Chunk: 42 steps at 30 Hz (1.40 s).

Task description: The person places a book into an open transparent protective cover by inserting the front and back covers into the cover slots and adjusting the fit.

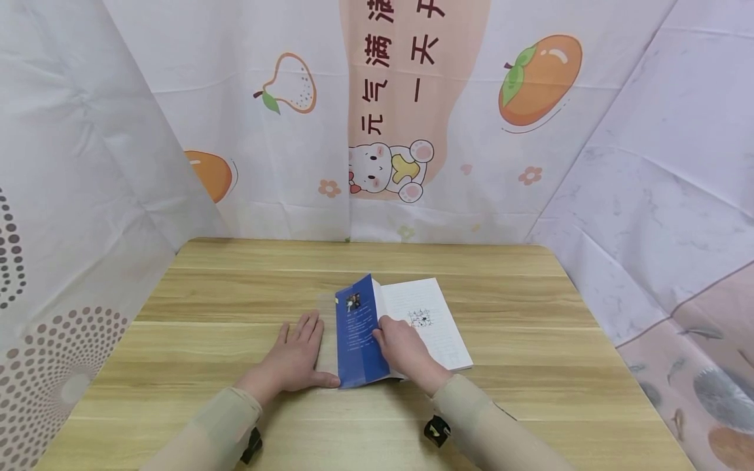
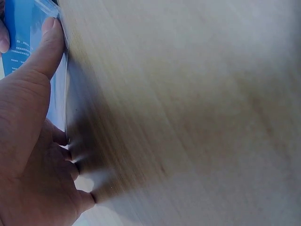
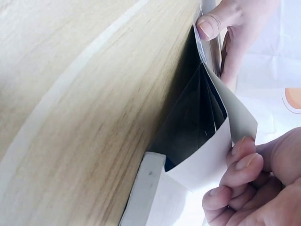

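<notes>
An open book [image 1: 448, 340] lies on the wooden table, its white page with a small black drawing facing up. Its blue cover flap [image 1: 355, 347] is raised at a slant, with a clear plastic sheet [image 1: 326, 347] extending left from it. My right hand [image 1: 406, 348] pinches the flap's inner edge between thumb and fingers; the right wrist view shows the cover [image 3: 202, 165] bent up, leaving a dark gap beneath. Fingers spread, my left hand [image 1: 291, 365] rests over the plastic's left side, its thumb [image 2: 47, 47] pressing the flap's lower left corner.
The wooden table [image 1: 235, 275] runs out around the book on all sides. Behind it hangs a white printed curtain [image 1: 235, 131] with fruit drawings, and more cloth hangs at both sides. Dark wrist-worn devices [image 1: 436, 432] sit below the sleeves.
</notes>
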Each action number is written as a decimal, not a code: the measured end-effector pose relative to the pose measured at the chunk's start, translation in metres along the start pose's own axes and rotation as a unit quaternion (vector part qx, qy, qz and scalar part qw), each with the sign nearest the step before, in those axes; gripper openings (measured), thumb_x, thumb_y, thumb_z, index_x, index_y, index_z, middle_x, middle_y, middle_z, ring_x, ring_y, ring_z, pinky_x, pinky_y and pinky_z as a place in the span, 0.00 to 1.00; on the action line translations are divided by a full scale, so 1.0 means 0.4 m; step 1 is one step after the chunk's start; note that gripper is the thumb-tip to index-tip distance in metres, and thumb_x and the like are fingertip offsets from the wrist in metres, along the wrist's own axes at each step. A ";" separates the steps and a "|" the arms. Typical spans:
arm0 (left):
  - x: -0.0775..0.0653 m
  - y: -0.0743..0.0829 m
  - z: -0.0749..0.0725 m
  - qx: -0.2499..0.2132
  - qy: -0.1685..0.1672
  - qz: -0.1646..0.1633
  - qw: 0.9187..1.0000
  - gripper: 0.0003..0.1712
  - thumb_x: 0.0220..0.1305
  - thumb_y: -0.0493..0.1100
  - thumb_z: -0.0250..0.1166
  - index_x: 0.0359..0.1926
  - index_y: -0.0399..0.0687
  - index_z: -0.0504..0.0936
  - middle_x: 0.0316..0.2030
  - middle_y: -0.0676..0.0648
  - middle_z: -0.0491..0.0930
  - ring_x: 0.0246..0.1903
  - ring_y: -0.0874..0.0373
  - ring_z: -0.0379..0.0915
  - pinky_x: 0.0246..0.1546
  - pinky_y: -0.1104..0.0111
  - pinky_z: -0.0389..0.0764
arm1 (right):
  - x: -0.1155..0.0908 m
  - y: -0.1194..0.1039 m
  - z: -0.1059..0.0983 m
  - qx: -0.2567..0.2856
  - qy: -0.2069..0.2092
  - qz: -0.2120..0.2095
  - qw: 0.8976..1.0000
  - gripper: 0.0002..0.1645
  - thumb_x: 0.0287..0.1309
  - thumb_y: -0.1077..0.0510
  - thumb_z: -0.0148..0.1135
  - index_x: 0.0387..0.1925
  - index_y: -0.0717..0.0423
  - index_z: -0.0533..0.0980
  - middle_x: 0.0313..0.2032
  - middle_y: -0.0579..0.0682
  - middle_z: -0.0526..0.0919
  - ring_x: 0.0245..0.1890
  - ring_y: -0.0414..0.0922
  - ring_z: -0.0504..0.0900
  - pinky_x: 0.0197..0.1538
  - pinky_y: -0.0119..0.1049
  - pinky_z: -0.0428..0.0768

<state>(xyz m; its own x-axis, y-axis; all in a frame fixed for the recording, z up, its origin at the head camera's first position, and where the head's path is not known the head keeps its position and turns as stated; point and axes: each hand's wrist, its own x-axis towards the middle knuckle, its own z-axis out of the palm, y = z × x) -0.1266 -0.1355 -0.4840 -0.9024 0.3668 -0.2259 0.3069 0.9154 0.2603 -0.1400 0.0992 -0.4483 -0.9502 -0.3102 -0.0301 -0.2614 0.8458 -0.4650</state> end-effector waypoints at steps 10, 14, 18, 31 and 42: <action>-0.001 0.003 -0.003 0.003 -0.002 0.002 1.000 0.74 0.50 0.82 0.65 0.78 0.31 0.52 0.80 0.32 0.45 0.79 0.36 0.39 0.74 0.35 0.44 | 0.002 0.000 0.009 0.003 -0.003 0.000 1.000 0.10 0.73 0.59 0.58 0.34 0.60 0.74 0.24 0.51 0.79 0.22 0.43 0.76 0.27 0.39 0.76; -0.001 0.003 -0.004 0.004 -0.003 0.001 1.000 0.74 0.50 0.82 0.65 0.78 0.31 0.52 0.80 0.32 0.45 0.79 0.36 0.39 0.74 0.36 0.44 | 0.002 -0.001 0.010 0.004 -0.006 0.003 1.000 0.10 0.74 0.59 0.57 0.34 0.60 0.74 0.24 0.51 0.79 0.22 0.44 0.76 0.27 0.39 0.76; -0.002 0.004 -0.004 0.005 -0.004 0.000 1.000 0.74 0.50 0.82 0.65 0.78 0.31 0.52 0.80 0.32 0.45 0.79 0.36 0.39 0.74 0.35 0.44 | 0.002 -0.004 0.010 0.003 -0.010 0.006 1.000 0.10 0.74 0.58 0.57 0.35 0.60 0.75 0.24 0.51 0.79 0.22 0.43 0.76 0.27 0.39 0.76; 0.000 0.002 0.000 0.008 -0.003 0.001 1.000 0.74 0.51 0.82 0.64 0.78 0.31 0.52 0.80 0.32 0.45 0.79 0.36 0.39 0.74 0.35 0.44 | 0.003 -0.004 0.018 -0.002 -0.010 0.001 1.000 0.10 0.74 0.58 0.57 0.34 0.59 0.74 0.24 0.52 0.79 0.23 0.44 0.77 0.27 0.40 0.76; 0.003 -0.002 0.004 0.013 -0.002 0.007 1.000 0.74 0.51 0.82 0.63 0.78 0.31 0.51 0.80 0.32 0.45 0.79 0.36 0.39 0.74 0.35 0.45 | 0.004 -0.007 0.019 -0.004 -0.020 0.009 1.000 0.10 0.74 0.58 0.57 0.35 0.59 0.74 0.25 0.52 0.79 0.24 0.44 0.77 0.28 0.40 0.77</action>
<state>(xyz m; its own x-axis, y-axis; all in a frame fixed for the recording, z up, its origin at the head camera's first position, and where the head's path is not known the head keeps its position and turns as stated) -0.1274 -0.1355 -0.4859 -0.8964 0.3812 -0.2262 0.3285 0.9139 0.2385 -0.1396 0.0931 -0.4539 -0.9472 -0.3120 -0.0742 -0.2458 0.8548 -0.4571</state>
